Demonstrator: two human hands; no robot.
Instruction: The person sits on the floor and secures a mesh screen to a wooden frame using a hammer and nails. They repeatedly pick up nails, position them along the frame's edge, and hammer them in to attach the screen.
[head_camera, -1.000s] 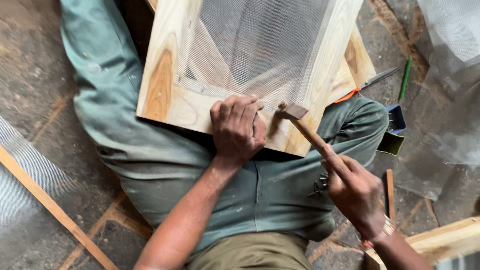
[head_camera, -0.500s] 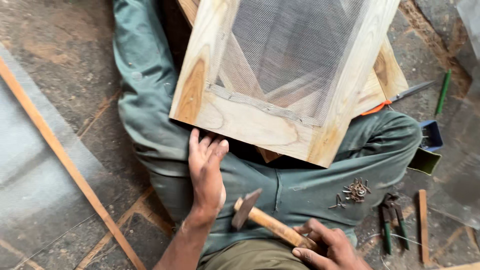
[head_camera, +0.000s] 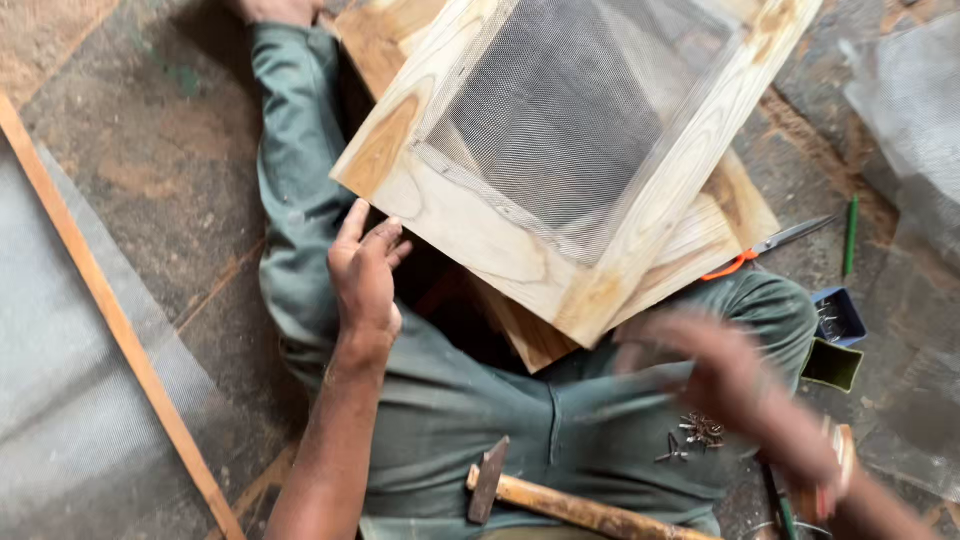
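Rough stone floor (head_camera: 160, 150) here, dusty and patchy, with the person sitting right on it in green trousers (head_camera: 470, 420), legs spread out under the work.

Only the one head view, so here's what it shows. A pale wooden frame (head_camera: 470, 225) with grey wire mesh (head_camera: 580, 110) stretched across it sits tilted over the lap, one corner pointing down toward the knees, and more wood boards are stacked beneath it. The left hand (head_camera: 365, 275) is loose and unclenched, fingers stretched out, just beside the frame's lower left edge; can't really tell if the fingertips touch the wood. The right hand (head_camera: 740, 385) is a motion blur near the frame's bottom corner, over the right thigh, so I can't tell whether it's clenched or grasping anything.

The hammer (head_camera: 560, 498), wooden handle and dark head, lies across the lap at the bottom of the picture with neither hand on it. A little heap of small nails (head_camera: 695, 432) sits on the trouser fabric just beside the blurred hand.

Off by the floor's right edge: scissors with orange handles (head_camera: 765, 248) poking out from under the boards, a green pencil (head_camera: 850, 235), and a small blue box (head_camera: 838, 318). Along the left side, a long wooden strip (head_camera: 110, 310) lies diagonally over a sheet of mesh.
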